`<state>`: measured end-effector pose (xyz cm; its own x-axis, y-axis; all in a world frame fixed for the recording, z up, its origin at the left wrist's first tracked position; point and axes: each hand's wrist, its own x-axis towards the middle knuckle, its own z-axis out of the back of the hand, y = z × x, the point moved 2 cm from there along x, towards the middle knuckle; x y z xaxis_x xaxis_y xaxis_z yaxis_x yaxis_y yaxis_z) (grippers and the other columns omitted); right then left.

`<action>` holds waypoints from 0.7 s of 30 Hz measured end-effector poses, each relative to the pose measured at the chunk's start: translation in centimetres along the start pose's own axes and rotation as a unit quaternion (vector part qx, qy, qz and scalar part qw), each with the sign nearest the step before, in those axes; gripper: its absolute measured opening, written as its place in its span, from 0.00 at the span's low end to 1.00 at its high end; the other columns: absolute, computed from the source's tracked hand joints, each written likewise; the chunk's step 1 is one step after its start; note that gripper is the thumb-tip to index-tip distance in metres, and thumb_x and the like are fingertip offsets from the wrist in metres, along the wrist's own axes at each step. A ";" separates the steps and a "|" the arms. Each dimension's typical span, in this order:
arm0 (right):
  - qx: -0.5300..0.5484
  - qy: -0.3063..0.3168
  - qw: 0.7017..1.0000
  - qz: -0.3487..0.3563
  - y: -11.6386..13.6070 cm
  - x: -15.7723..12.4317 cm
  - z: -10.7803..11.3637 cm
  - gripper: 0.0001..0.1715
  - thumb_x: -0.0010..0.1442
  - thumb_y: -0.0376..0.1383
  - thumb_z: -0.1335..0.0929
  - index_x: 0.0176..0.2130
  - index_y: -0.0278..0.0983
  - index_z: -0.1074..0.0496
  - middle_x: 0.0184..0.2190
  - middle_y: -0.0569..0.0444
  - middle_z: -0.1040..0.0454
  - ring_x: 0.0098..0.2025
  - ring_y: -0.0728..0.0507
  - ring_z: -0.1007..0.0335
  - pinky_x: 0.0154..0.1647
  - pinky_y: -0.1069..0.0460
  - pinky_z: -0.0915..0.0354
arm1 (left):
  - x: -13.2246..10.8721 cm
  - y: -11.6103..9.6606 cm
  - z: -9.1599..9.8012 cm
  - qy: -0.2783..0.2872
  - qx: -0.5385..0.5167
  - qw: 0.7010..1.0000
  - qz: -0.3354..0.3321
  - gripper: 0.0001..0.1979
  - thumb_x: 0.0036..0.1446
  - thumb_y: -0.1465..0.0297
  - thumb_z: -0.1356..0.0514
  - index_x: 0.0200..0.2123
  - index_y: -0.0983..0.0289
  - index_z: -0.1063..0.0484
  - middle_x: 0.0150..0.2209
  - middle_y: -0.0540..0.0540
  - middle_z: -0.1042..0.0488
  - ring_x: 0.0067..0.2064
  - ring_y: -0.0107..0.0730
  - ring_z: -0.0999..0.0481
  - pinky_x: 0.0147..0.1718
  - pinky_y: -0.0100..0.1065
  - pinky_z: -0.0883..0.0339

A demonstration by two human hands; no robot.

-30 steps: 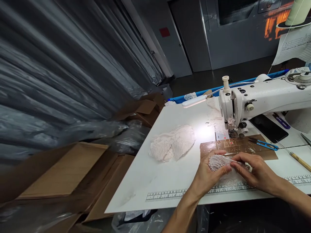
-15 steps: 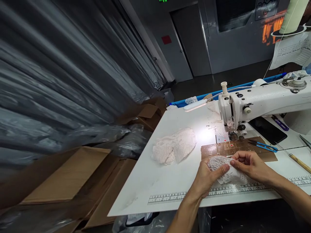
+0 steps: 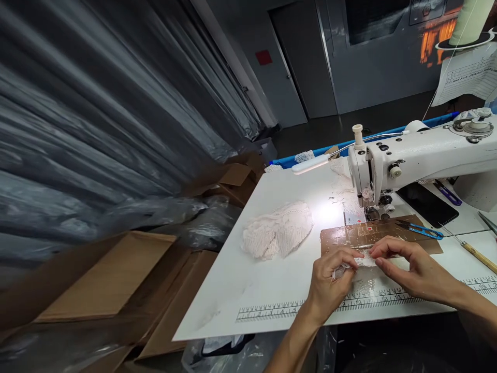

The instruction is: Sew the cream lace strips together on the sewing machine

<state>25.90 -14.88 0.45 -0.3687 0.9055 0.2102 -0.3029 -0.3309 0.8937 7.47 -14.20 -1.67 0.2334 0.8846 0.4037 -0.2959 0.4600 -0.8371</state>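
Note:
Between my two hands is a small piece of white lace fabric [image 3: 365,260], held near the table's front edge. My left hand [image 3: 332,277] is closed on the lace's left end, the fingers bunching it. My right hand [image 3: 411,267] pinches the right end between thumb and fingers. Just beyond them lies a brown plate [image 3: 337,239] in front of the white sewing machine [image 3: 427,155]. A heap of white lace [image 3: 277,230] rests on the table to the left. Much of the held lace is hidden by my fingers.
Blue thread snips [image 3: 421,229] lie on the brown plate's right side. Behind them is a black phone [image 3: 427,204], and a wooden-handled awl [image 3: 479,257] is at the right. A printed ruler [image 3: 272,312] runs along the table's front edge. Cardboard boxes [image 3: 104,274] stand left.
The lace has been turned and gathered; less of it shows now. My left hand has curled its fingers over it, and both hands still hold it in about the same place.

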 end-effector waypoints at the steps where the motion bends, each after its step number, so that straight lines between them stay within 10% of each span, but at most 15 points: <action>1: -0.006 -0.015 1.000 0.008 0.1 0.0 0.1 0.12 0.63 0.42 0.37 0.36 0.38 0.27 0.34 0.51 0.25 0.36 0.45 0.29 0.39 0.50 0.33 | -0.1 0.0 0.0 -0.004 0.016 0.999 -0.027 0.10 0.48 0.80 0.46 0.22 0.61 0.30 0.31 0.54 0.20 0.35 0.34 0.22 0.36 0.33 0.29; 9: -0.081 -0.092 0.980 0.155 -0.4 -0.3 -1.6 0.09 0.65 0.33 0.36 0.40 0.39 0.27 0.35 0.51 0.25 0.37 0.45 0.28 0.37 0.51 0.32 | -0.3 -0.2 0.0 -0.011 0.064 0.990 -0.129 0.12 0.51 0.83 0.46 0.26 0.61 0.29 0.33 0.55 0.20 0.35 0.32 0.20 0.33 0.30 0.28; 16: -0.282 -0.197 0.899 0.270 -0.3 -0.6 -3.1 0.07 0.63 0.26 0.36 0.40 0.36 0.32 0.33 0.50 0.26 0.33 0.45 0.32 0.33 0.49 0.42 | -0.6 -0.5 -0.8 -0.079 0.015 0.997 0.013 0.06 0.51 0.77 0.39 0.25 0.61 0.30 0.28 0.51 0.21 0.31 0.31 0.22 0.33 0.29 0.28; 21: -0.065 -0.090 0.988 0.106 -0.6 -0.6 -3.1 0.08 0.67 0.32 0.43 0.36 0.38 0.37 0.33 0.52 0.32 0.35 0.46 0.34 0.34 0.52 0.37 | -0.9 -0.6 -0.6 -0.036 0.050 0.995 -0.080 0.10 0.51 0.82 0.44 0.29 0.61 0.30 0.31 0.53 0.21 0.34 0.31 0.21 0.34 0.29 0.27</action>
<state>23.59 -16.02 -1.39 -0.2773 0.8411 0.4644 -0.3506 -0.5386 0.7662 7.96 -15.30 -1.70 0.2190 0.8011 0.5571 -0.3516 0.5974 -0.7208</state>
